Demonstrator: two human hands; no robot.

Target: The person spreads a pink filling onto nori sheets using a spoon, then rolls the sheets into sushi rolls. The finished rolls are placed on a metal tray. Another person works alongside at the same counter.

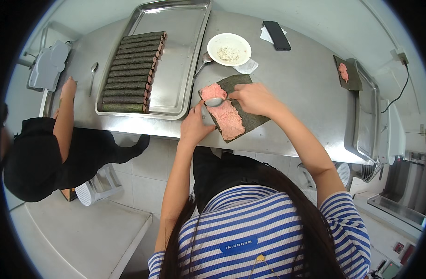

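- R hand (252,98): fingers together, clamped on handle of metal spoon (215,102), handle mostly hidden by fingers
- Spoon bowl rests on pink paste (229,123), nr upper end of the strip
- L hand (195,125): thumb & fingers apart, along L edge of dark seaweed sheet (254,122); can't tell if fingertips pinch the edge
- Sheet lies flat on steel table (306,79), nr the front edge, angled; paste runs down its L side, R side bare
- L of sheet: metal tray (180,69) w/ row of dark rolls (131,72) side by side, pink at the R ends
- Above sheet: white bowl (246,45) w/ crumbly white stuff (229,55) in it; second spoon (203,63) btwn bowl & tray
- Far side of table, R of bowl: black phone (277,36) partly on white paper (266,35)
- Far R: another seaweed sheet (354,76) w/ pink lump (344,72)
- Far L: third spoon (93,78) on table, nr a co-worker's arm (66,114)
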